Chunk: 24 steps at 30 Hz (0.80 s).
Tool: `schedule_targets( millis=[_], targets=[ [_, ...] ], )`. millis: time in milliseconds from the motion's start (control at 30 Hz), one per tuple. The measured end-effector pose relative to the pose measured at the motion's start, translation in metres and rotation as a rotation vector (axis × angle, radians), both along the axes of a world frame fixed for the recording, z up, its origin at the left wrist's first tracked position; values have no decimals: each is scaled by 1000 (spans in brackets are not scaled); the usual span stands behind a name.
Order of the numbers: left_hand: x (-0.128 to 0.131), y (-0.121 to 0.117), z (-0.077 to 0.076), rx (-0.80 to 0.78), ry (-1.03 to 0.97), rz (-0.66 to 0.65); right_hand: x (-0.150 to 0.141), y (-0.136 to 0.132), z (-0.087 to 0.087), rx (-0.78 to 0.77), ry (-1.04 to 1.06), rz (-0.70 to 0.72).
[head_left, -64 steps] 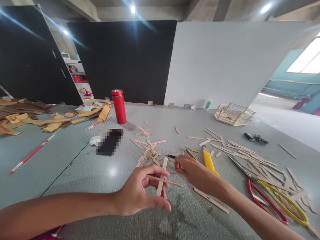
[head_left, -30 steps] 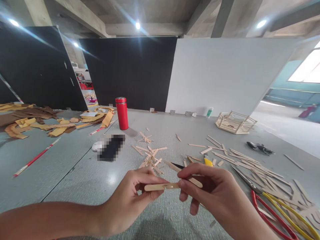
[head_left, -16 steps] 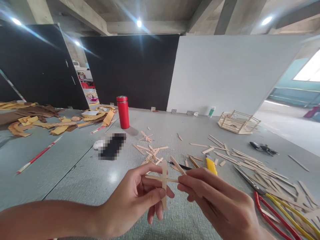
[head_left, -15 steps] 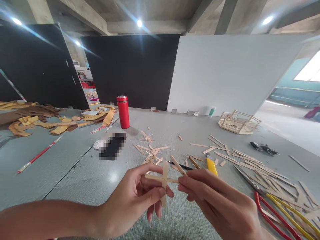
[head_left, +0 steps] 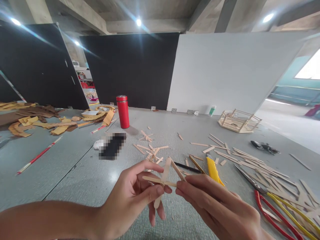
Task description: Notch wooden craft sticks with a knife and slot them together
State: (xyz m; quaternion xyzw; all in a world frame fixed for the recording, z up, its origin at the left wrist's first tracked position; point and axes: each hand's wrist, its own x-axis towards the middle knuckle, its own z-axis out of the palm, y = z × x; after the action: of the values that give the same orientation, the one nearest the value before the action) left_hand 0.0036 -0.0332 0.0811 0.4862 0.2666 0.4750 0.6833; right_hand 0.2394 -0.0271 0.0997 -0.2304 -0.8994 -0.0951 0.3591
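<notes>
Between my hands are crossed wooden craft sticks, one tilted upright and the other lying nearly level across it. My left hand pinches them near the crossing, thumb in front, with its lower fingers hanging loose. The fingertips of my right hand close on the right end of the level stick. Another thin stick slants up from the right fingers, its upper end by the top of the upright stick. Whether those two ends touch, I cannot tell. Short stick pieces lie in small piles just beyond.
A yellow utility knife and a black pen lie beyond my right hand. Red-and-yellow-handled snips and many loose sticks lie right. A red flask, a phone and a hexagonal stick frame stand or lie farther off.
The upright stick of the cross has tilted, its top to the right and its bottom to the left. The slanting stick's tip is now close to that top. Both hands keep hold.
</notes>
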Motion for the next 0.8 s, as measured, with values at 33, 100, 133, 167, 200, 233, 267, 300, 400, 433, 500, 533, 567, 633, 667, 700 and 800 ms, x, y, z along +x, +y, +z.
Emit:
schedule_targets(
  millis=[33,100,133,167,200,233,267,300,400,433,500,533,567,633,667,700,800],
  targets=[
    [0,0,1,11,3,11,1,0,0,16,-7,-1],
    [0,0,2,36,16,42,3,-1,-3,36,-24,-8],
    [-1,-1,3,49,21,55,5,-1,-4,53,-36,-11],
    [-1,-1,4,60,22,62,6,-2,-7,70,-46,-8],
    [-1,-1,4,65,20,64,8,-2,-10,84,-50,-2],
    [0,-1,4,64,17,59,9,-3,-13,91,-46,6],
    [0,-1,4,60,15,53,9,-3,-16,83,-35,9],
    [0,-1,4,58,15,49,9,-4,-19,64,-17,10],
    [2,-1,3,53,10,64,6,-6,-24,-19,30,4],
    [3,0,2,55,2,72,5,-6,-25,-32,36,12],
    [3,0,2,57,-15,85,4,-6,-23,-29,24,56],
    [3,0,2,59,-18,88,3,-5,-21,-20,8,84],
    [3,0,2,64,-17,91,3,-4,-19,-7,-1,97],
    [2,0,4,78,-7,87,0,-3,-11,-17,25,88],
    [2,0,5,82,-4,84,-3,-3,-7,-51,88,62],
    [2,-1,6,83,-2,80,-5,-3,-3,-112,185,35],
    [2,-1,8,63,-1,50,-12,0,11,-409,544,-2]
  ],
)
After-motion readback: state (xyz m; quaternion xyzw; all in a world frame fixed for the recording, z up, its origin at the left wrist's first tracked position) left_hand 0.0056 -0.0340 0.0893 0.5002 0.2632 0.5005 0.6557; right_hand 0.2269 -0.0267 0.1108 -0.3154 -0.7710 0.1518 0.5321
